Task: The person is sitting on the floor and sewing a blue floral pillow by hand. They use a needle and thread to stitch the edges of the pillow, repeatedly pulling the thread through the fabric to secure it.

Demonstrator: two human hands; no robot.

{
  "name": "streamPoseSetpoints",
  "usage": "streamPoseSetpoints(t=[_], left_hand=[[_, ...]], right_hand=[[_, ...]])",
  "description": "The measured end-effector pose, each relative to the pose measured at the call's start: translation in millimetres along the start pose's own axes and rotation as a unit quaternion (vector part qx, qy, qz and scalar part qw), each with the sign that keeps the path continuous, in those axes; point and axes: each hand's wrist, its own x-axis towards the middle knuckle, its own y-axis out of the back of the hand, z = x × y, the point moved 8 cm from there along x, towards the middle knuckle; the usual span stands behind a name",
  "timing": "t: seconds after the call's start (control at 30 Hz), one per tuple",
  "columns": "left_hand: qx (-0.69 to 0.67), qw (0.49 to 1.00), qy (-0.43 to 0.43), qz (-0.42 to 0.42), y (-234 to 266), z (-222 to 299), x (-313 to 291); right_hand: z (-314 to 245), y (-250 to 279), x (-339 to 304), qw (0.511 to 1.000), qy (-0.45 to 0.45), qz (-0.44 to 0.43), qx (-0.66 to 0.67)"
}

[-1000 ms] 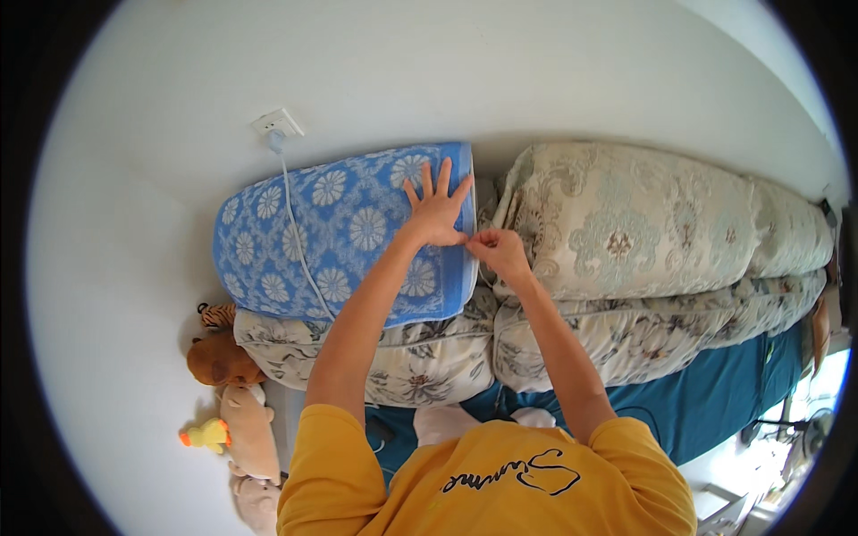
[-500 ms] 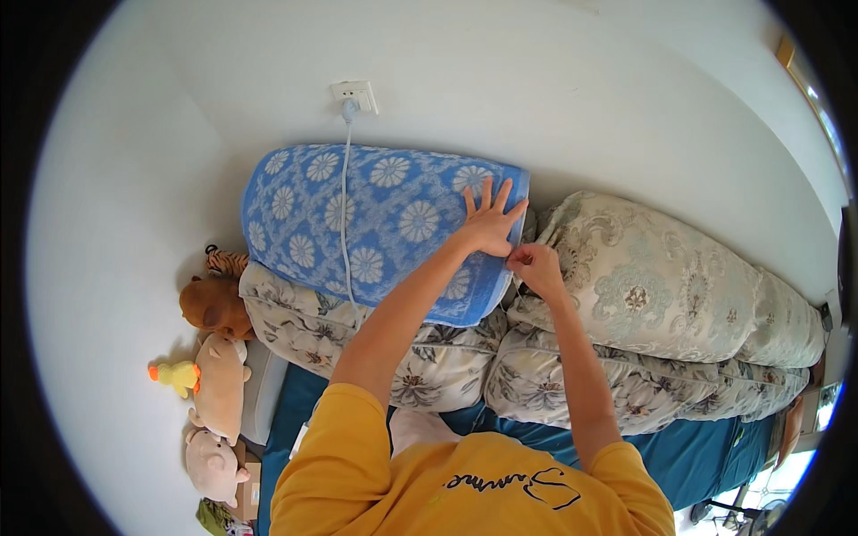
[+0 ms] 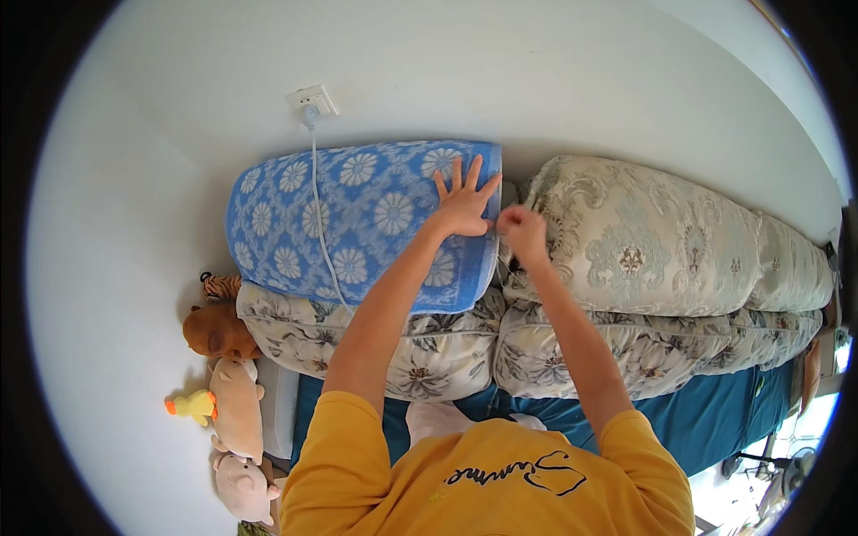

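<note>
A blue towel [image 3: 295,214] with white flower shapes is draped over a back cushion on the left part of the sofa. My left hand [image 3: 464,207] lies flat on it near its right edge, fingers spread. Just past that edge, beside the gap between the cushions, my right hand [image 3: 525,234] is closed with its fingertips pinched together. It is slightly blurred, and I cannot make out what sits between its fingers. A white cord [image 3: 317,196] runs down across the towel.
The cord goes up to a plug in a wall socket [image 3: 313,101]. To the right stands a beige patterned cushion [image 3: 635,241]; below lie floral seat cushions [image 3: 617,353] and a teal sheet [image 3: 688,429]. Several plush toys, including a yellow duck [image 3: 193,406], line the left end.
My right hand has shifted a little up and away from the towel's edge. The left hand stays pressed on the towel. The whole view has moved slightly.
</note>
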Motion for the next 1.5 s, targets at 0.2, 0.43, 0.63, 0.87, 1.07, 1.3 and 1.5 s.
streamPoseSetpoints(t=[0.2, 0.43, 0.63, 0.87, 1.07, 1.3, 1.5], left_hand=[[0.019, 1.000, -0.011, 0.022, 0, -7, 7], [0.047, 0.999, -0.018, 0.018, -4, -4, 6], [0.048, 0.998, -0.017, 0.029, -6, -7, 6], [0.043, 0.998, -0.024, 0.027, -7, -8, 8], [0.049, 0.998, -0.024, 0.020, -7, -4, 11], [0.061, 0.998, 0.000, 0.004, 4, -15, 28], [0.053, 0.999, 0.004, 0.007, 6, -6, 31]], right_hand=[[-40, 54, 48, 0.960, -0.145, -0.022, 0.238], [-61, 109, 69, 0.896, -0.003, -0.102, 0.433], [-127, 255, 102, 0.869, 0.242, 0.103, 0.419], [-180, 373, 8, 0.767, 0.432, 0.444, 0.171], [-128, 364, 10, 0.869, 0.262, 0.386, 0.161], [-2, 108, -33, 0.922, -0.125, 0.005, 0.366], [25, -9, -78, 0.889, -0.287, -0.005, 0.356]])
